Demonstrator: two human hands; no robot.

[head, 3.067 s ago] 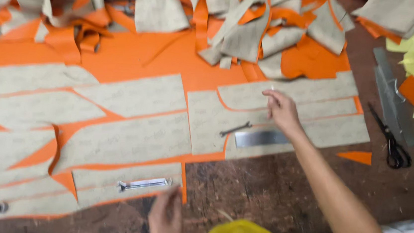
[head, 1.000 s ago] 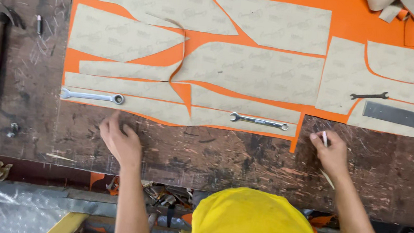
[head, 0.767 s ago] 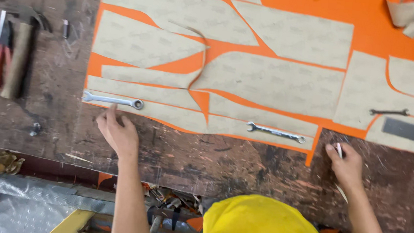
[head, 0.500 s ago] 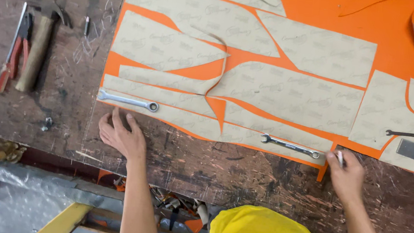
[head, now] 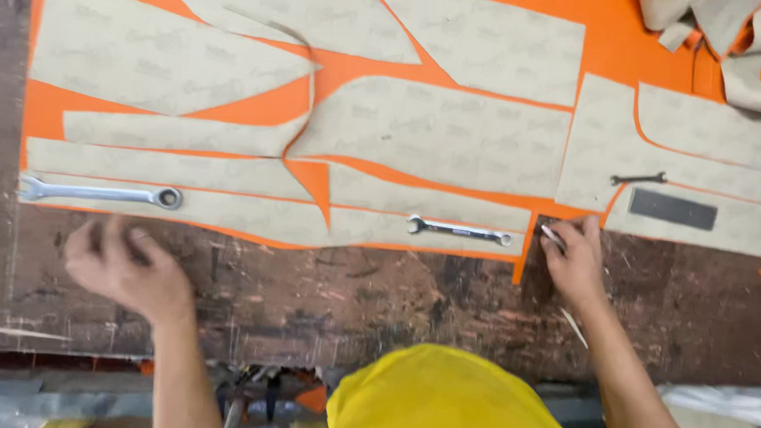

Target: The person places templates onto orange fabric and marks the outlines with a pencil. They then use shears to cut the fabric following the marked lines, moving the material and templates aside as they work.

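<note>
We see right hand [head: 574,258] pinching a small marker [head: 553,237] at the orange sheet's [head: 616,42] lower edge, just right of the middle wrench [head: 459,231]; keep tip tight to the beige pattern piece [head: 429,232]. Left hand [head: 124,265] blurred, loosely curled, holding nothing, on worn wooden table [head: 347,284] below that sheet

Beige pattern pieces [head: 443,132], orange sheet [head: 616,42]
</note>
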